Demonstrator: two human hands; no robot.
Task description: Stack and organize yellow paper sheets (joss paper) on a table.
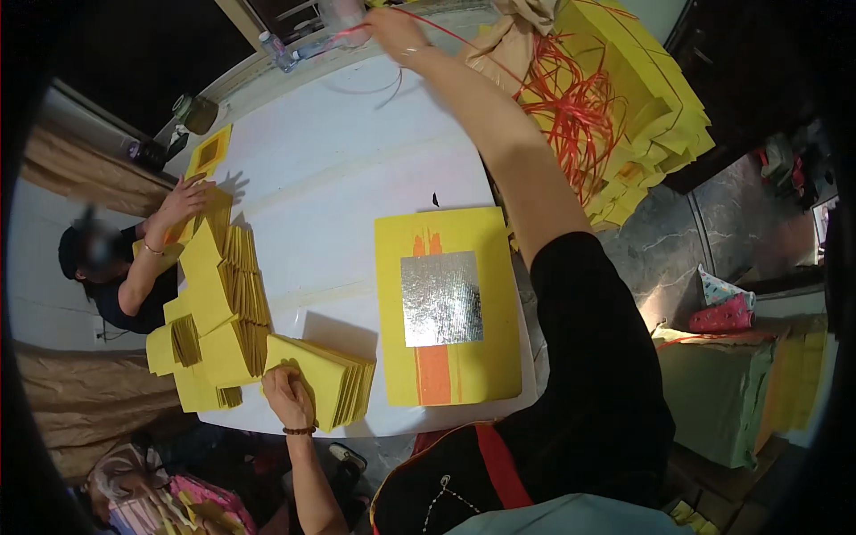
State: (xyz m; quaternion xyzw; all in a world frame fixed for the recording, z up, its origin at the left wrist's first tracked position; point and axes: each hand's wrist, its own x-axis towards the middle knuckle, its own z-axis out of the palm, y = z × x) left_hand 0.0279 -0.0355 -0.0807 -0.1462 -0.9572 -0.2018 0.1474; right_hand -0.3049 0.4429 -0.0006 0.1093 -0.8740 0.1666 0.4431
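My left hand [288, 397] is closed on the near left edge of a bundle of folded yellow joss paper [332, 382] standing at the table's front. Up at the far edge, my right hand [398, 37] pinches a red plastic string [459, 40], my arm stretched out long. The string runs from those fingers back toward a red tangle [575, 116] on the right. Between my arms lies a flat yellow stack [506, 308] with a silver square [441, 299] and orange print on top.
Folded yellow bundles [239, 285] are heaped at the table's left. Behind them sits a co-worker, whose hand [185, 198] touches the papers. A plastic bottle [278, 52] and a jar [194, 114] stand along the sill. Yellow paper [673, 89] is piled at the far right.
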